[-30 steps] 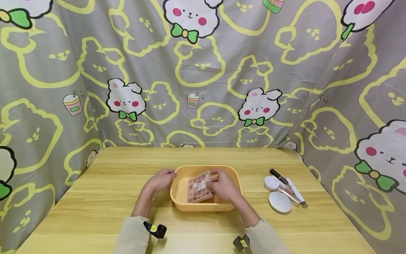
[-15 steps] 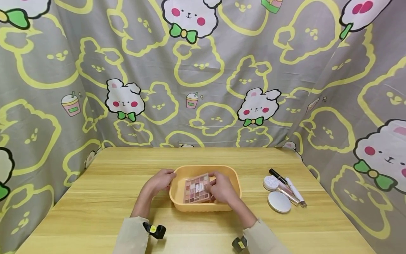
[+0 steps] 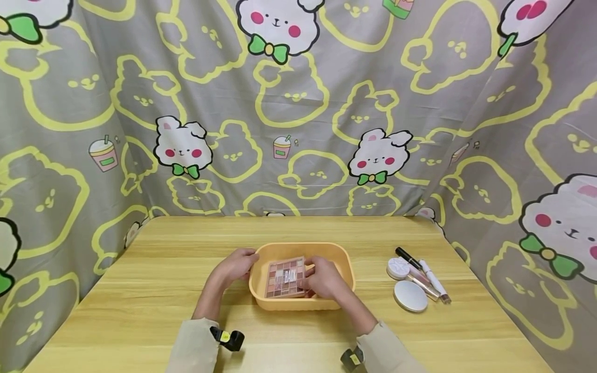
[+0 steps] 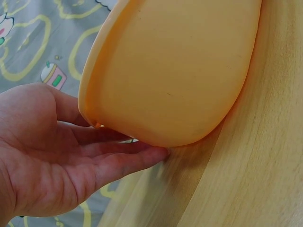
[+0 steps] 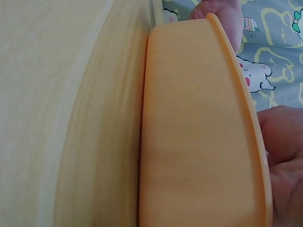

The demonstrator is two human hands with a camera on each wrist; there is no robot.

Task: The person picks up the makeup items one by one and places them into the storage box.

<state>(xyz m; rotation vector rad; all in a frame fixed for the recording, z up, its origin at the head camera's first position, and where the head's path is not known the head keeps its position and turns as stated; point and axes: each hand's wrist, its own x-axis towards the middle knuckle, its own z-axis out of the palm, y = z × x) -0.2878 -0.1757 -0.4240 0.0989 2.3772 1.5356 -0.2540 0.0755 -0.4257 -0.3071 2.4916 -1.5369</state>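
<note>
A yellow-orange plastic basin point(image 3: 304, 304) stands on the wooden table. My left hand point(image 3: 237, 265) grips its left end; in the left wrist view, the fingers and thumb of the left hand point(image 4: 57, 151) meet the end wall and rim. Inside the basin, an eyeshadow palette point(image 3: 282, 277) printed "BACK" lies slightly tilted, with rows of colour squares. My right hand point(image 3: 325, 278) holds the palette at its right edge, thumb over the front and the other fingers mostly hidden behind. In the right wrist view, the basin wall point(image 5: 199, 123) hides the palette and most of the right hand point(image 5: 284, 151).
To the right of the basin lie a round white compact point(image 3: 411, 296), a smaller white round case point(image 3: 398, 268), a black tube point(image 3: 408, 258), a white tube point(image 3: 435, 281) and a pinkish tube point(image 3: 423, 285). A patterned curtain point(image 3: 298, 103) encloses the table's back and sides.
My right hand has lowered the palette and shifted it left inside the basin, so it now lies flatter. The left hand keeps its place on the basin's end.
</note>
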